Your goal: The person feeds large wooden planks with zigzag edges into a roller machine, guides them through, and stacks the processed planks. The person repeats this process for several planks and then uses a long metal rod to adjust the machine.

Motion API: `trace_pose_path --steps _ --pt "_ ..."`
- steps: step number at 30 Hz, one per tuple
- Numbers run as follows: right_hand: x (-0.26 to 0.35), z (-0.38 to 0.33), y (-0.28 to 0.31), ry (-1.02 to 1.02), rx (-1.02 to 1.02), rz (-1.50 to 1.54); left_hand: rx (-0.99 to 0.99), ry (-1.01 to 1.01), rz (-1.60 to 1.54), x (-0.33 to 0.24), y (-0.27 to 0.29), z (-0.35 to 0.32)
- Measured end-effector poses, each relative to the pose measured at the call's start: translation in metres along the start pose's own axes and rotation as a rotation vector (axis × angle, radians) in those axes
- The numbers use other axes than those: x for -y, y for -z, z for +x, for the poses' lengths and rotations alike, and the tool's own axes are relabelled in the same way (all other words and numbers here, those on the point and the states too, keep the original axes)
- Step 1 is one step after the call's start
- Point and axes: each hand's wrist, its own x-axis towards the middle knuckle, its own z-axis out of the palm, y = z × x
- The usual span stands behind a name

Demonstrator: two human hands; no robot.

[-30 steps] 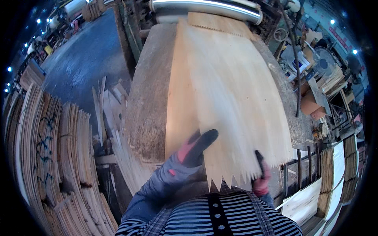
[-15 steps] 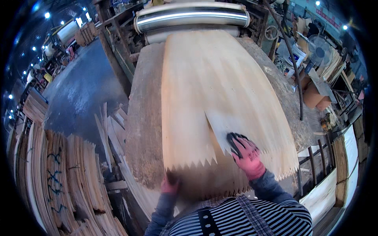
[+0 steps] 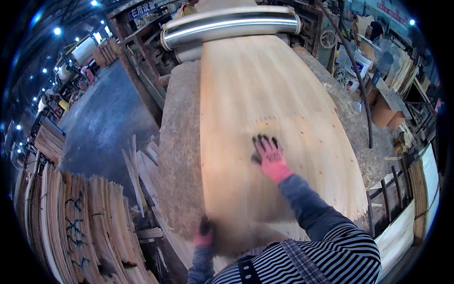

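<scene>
A large, pale wood veneer sheet (image 3: 279, 189) lies over a worn grey-brown table (image 3: 177, 151). Its far part sits under or against another veneer sheet (image 3: 255, 71) with a jagged edge, which reaches the shiny metal roller (image 3: 231, 27). My right hand (image 3: 272, 158), in a pink glove with dark fingertips, is spread flat on the near sheet just short of that jagged edge. At the near left border my left hand (image 3: 204, 233), in the same kind of glove, is closed at the sheet's edge, somewhat blurred.
Stacked veneer (image 3: 90, 213) stands at the lower left, with loose strips (image 3: 135, 175) beside the table. A thin dark pole (image 3: 357, 75) rises at the right. Beyond it are a fan (image 3: 387, 57) and cardboard boxes (image 3: 384, 113). More sheets (image 3: 418, 199) lean at the right.
The jagged-edged sheet has moved away toward the roller, and another sheet now covers the near table. My right hand has moved forward and left; my left hand stays near the left edge.
</scene>
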Motion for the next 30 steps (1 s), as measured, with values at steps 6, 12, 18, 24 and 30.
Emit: trace_pose_path --steps 6,12,18,24,30 --pt "0.025 -0.178 0.055 0.205 0.402 0.232 0.258 0.127 -0.219 -0.077 0.017 0.007" --pt "0.014 -0.306 0.061 0.072 0.487 0.206 0.512 -0.146 -0.395 -0.205 -0.013 -0.005" --pt "0.031 -0.305 0.136 -0.256 -0.215 0.480 0.536 -0.148 -0.850 -0.221 -0.003 -0.048" --pt "0.042 -0.267 0.208 -0.012 -0.072 0.256 -0.004 -0.372 0.692 0.030 -0.009 -0.007" --pt "0.020 -0.167 0.150 0.079 -0.092 0.186 0.265 0.337 0.265 -0.041 0.020 -0.032"
